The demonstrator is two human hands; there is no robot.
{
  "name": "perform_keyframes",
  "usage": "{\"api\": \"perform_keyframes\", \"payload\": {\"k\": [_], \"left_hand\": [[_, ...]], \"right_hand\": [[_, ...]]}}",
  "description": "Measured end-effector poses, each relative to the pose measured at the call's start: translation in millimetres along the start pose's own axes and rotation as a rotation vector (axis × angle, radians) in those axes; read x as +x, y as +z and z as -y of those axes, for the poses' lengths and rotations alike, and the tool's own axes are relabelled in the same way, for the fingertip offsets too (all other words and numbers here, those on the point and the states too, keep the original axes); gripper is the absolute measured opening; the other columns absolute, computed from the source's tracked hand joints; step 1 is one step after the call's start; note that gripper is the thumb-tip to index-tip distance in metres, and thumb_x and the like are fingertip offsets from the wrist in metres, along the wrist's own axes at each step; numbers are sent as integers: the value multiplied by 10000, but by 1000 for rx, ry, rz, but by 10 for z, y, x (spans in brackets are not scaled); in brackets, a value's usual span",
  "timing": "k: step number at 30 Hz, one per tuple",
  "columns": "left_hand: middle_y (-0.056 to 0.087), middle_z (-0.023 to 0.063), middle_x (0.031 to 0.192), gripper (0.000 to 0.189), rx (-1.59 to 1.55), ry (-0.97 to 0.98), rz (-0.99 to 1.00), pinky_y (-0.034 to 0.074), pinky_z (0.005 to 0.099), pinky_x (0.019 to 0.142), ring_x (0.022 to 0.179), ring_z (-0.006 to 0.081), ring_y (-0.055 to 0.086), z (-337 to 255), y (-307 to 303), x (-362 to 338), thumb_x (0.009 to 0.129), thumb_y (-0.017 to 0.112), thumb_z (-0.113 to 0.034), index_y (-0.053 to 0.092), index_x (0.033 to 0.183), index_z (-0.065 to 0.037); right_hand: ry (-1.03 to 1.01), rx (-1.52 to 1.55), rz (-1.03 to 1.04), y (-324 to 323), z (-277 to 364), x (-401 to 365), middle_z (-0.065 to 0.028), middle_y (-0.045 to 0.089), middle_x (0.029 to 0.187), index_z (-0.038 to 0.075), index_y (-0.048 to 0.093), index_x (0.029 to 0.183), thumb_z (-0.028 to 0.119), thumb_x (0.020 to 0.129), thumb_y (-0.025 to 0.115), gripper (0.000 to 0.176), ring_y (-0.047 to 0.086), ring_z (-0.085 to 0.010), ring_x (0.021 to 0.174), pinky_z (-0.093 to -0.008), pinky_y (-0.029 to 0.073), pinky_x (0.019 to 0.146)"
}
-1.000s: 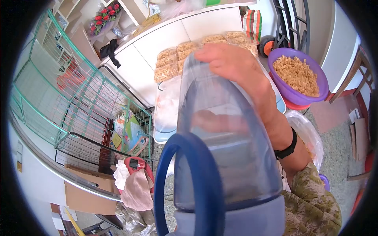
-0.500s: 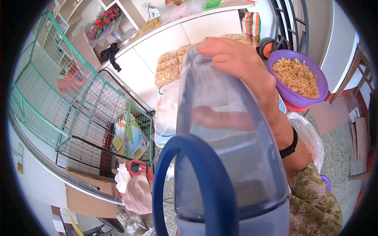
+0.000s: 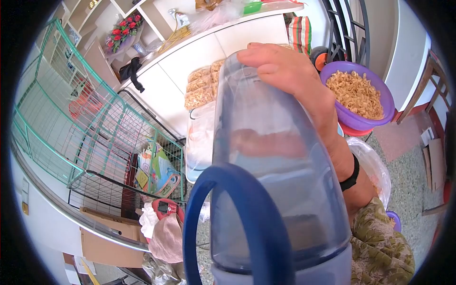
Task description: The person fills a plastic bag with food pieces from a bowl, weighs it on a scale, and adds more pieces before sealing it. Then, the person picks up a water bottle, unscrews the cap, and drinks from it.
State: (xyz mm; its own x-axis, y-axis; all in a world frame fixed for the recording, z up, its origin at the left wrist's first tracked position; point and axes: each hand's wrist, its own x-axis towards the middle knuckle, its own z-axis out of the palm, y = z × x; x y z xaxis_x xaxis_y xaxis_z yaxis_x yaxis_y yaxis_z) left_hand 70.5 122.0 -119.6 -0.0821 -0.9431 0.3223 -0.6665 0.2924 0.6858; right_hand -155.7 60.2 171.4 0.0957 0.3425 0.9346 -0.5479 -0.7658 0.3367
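Note:
A clear plastic water bottle [image 3: 280, 190] with a dark blue loop handle [image 3: 237, 190] fills the middle of the view, very close to the camera. It is tilted with its base up and away from me, and some liquid seems to show inside. My right hand [image 3: 297, 80] is wrapped round the bottle's far end from the right side. Part of its fingers shows blurred through the clear wall. A black band [image 3: 350, 173] circles my right wrist, above a patterned sleeve [image 3: 382, 237]. My left hand is out of view.
A purple basin [image 3: 387, 95] of curled dry snacks stands at right. Packed snack bags [image 3: 199, 88] sit behind the bottle, near a white cabinet [image 3: 175, 64]. A green wire cage [image 3: 95, 109] stands at left. A red phone [image 3: 166, 207] lies near a pink cloth [image 3: 167, 237].
The view has shifted slightly, with the background moving a little left. My right hand keeps its grip on the tilted bottle.

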Motion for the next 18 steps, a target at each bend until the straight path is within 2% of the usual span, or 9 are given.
{"api": "perform_keyframes", "payload": {"k": [4,10,12,13,15,16,18], "left_hand": [[581,177,1215,454,-64,-68,-2,509,412,854,995,286,637,11,46,-14,979,574,-393,580,1264,-40],[590,173,1185,462,39,82,-69,531,389,768,920,264,652,24,47,15,979,574,-401,581,1264,-37],[587,184,1208,478,-73,-51,31,528,371,752,911,264,651,-64,8,5,980,569,-408,567,1286,-41],[587,184,1208,478,-73,-55,36,528,371,752,911,264,651,-35,26,-10,980,569,-408,567,1286,-41],[562,186,1285,504,-241,-195,81,522,360,786,971,278,639,135,121,-9,979,575,-399,527,1349,-60],[562,186,1285,504,-240,-200,84,522,360,786,971,278,639,295,171,-18,979,575,-399,527,1349,-60],[476,129,1426,550,442,611,-72,523,357,873,1128,323,586,857,302,-82,972,611,-304,439,1456,-108]], "right_hand": [[120,36,62,-65,83,37,-163,644,1170,30,559,1214,145,703,850,599,610,-363,1055,-453,493,915],[250,74,176,-165,269,-24,-160,640,1180,31,558,1218,152,708,846,598,607,-367,1058,-458,489,924],[292,52,284,-221,329,-85,-164,629,1203,38,548,1234,130,713,824,597,600,-374,1076,-465,480,945],[297,52,287,-255,361,-122,-164,629,1203,38,548,1234,130,713,824,597,600,-374,1076,-465,480,945],[369,79,434,-301,429,-199,-169,614,1224,38,530,1255,101,704,807,620,593,-377,1094,-460,479,949],[375,80,436,-303,480,-235,-169,614,1224,38,530,1255,101,704,807,620,593,-377,1094,-460,479,949],[491,151,492,-307,584,-294,-168,603,1237,34,513,1271,93,700,800,642,586,-380,1108,-455,477,952]]}}
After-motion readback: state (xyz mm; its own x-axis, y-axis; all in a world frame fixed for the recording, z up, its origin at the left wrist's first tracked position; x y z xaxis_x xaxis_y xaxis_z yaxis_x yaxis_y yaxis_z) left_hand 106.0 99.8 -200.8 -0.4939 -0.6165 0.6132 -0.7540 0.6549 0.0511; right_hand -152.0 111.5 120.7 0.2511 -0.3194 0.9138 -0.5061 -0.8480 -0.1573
